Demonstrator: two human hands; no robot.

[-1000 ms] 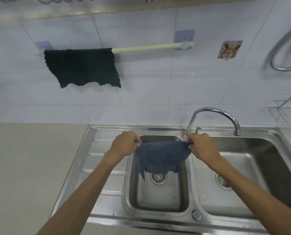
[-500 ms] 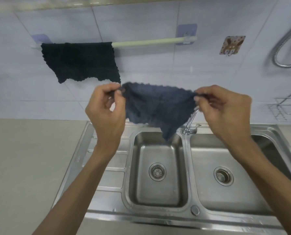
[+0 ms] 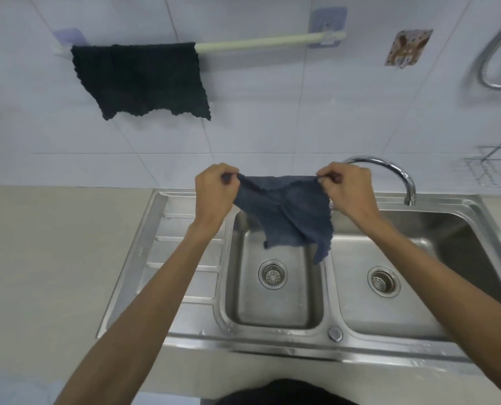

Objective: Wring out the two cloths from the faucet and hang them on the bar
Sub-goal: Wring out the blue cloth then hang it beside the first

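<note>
Left hand (image 3: 214,190): fingers and thumb pinched on the upper left corner of the blue cloth (image 3: 287,213), knuckles toward the wall.
Right hand (image 3: 347,190): pinched on the upper right corner of the same cloth, level with the left hand.
Blue cloth: stretched between the two hands by its top edge; the rest hangs loose and creased, lower corners dangling above the left basin (image 3: 272,296), touching nothing below as far as the view allows.
Faucet (image 3: 389,171): chrome arch behind the right hand, its base hidden by that hand, spout ending over the right basin (image 3: 389,311); bare of cloths.
Sink (image 3: 161,258): steel, two basins, a ribbed drainboard at left, a strainer in each basin.
Black cloth (image 3: 139,80): draped over the left part of the bar (image 3: 258,43), flat against the tiles, lower edge scalloped.
Bar: pale, horizontal, fixed to the wall by two stick-on mounts; its right part is bare, well above the hands.
Wall, right side: a patterned hook (image 3: 407,48), a looped metal hose (image 3: 494,59) and a wire rack (image 3: 494,168).
</note>
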